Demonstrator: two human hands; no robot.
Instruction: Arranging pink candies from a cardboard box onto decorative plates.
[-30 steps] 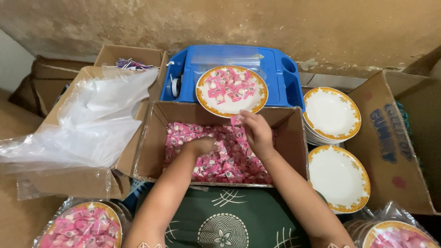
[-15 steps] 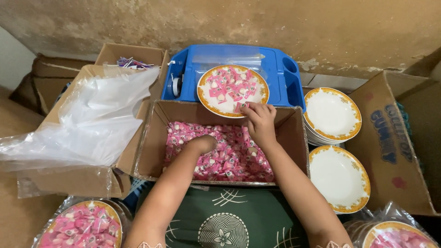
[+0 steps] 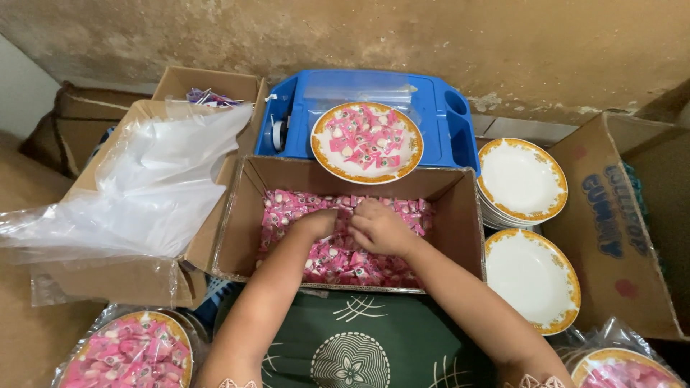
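Note:
An open cardboard box (image 3: 243, 215) in front of me holds a heap of pink wrapped candies (image 3: 338, 255). Both my hands are down in that heap, side by side. My left hand (image 3: 316, 224) is curled into the candies, and my right hand (image 3: 379, 227) is closed over some of them; what each grips is hidden. Just behind the box, a gold-rimmed plate (image 3: 366, 141) with pink candies on it rests on a blue plastic tray (image 3: 445, 118).
Empty gold-rimmed plates are stacked at the right (image 3: 522, 179) and lower right (image 3: 533, 280). Bagged plates of candies sit at the bottom left (image 3: 129, 352) and bottom right (image 3: 618, 370). Left is a box of clear plastic bags (image 3: 136, 187). A large cardboard box (image 3: 618, 215) stands far right.
My right hand has come back from the filled plate and dropped into the candy box beside my left hand. The left hand stayed in the candies.

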